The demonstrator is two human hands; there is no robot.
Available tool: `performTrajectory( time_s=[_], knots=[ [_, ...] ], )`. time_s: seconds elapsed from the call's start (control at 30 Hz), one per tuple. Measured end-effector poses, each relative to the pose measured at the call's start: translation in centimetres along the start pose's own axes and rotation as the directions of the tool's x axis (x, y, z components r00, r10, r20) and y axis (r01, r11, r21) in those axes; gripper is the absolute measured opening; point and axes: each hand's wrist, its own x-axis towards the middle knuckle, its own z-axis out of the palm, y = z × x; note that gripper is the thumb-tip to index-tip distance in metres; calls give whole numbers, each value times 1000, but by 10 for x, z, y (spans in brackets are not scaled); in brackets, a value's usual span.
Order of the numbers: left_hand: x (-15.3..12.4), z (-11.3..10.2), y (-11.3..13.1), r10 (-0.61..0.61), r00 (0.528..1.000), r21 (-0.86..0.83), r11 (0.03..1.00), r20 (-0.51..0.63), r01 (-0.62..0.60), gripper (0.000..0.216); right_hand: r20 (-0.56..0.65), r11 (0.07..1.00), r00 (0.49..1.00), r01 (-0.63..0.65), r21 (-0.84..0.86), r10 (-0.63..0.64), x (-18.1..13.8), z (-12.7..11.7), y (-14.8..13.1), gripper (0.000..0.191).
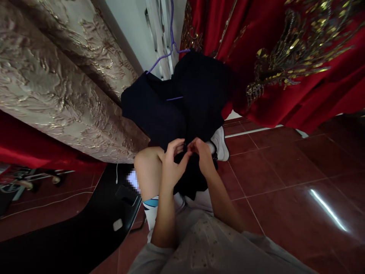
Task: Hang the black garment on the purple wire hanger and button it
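Observation:
A dark navy garment (182,102) hangs on a purple hanger (168,53) in front of me and drapes down over my raised knee (146,167). My left hand (172,163) and my right hand (202,152) meet at the garment's lower part, fingertips pinched together on a small spot of the dark cloth. What sits between the fingertips is too small to make out. Both forearms reach up from my pale top (205,243).
A beige embossed curtain (57,76) hangs at the left. A red gold-embroidered fabric (285,61) hangs at the right. A black chair seat (85,228) with a phone is at lower left. Red floor tiles (285,190) spread to the right. My white shoe (221,142) is behind the hands.

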Motion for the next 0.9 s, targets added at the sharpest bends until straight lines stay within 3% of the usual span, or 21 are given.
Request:
performTrajectory(
  time_s=[0.13,0.3,0.4,0.47,0.53,0.6,0.73,0.77,0.83,0.9],
  knots=[
    [3,-2,-1,-57,996,8,998,-69,57,19,88,999,996,31,29,-34,-1,0,-2,18],
    [0,2,-5,-162,971,-29,987,-174,159,20,93,994,993,84,-65,-77,0,1,0,23],
    [-1,5,-6,-105,977,57,991,-187,118,14,63,983,991,127,-133,-119,2,-2,1,20],
    [10,5,-5,-12,993,156,987,-114,30,14,52,969,986,163,-185,-156,5,-6,2,16],
    [37,0,-1,126,991,254,960,-35,-113,15,38,952,983,184,-244,-180,8,-9,5,16],
    [85,-12,5,280,960,333,906,-8,-262,18,20,938,984,177,-297,-179,11,-10,11,19],
    [202,-47,21,528,846,459,773,-82,-438,18,17,935,990,140,-324,-143,17,-7,25,20],
    [223,-54,26,584,811,491,720,-47,-490,20,37,935,989,147,-323,-143,19,-6,27,19],
    [243,-60,37,602,798,520,675,24,-524,18,105,927,982,185,-325,-159,26,-5,24,16],
    [237,-58,45,581,812,517,680,51,-519,14,159,919,968,238,-315,-196,37,-3,10,14]
  ],
)
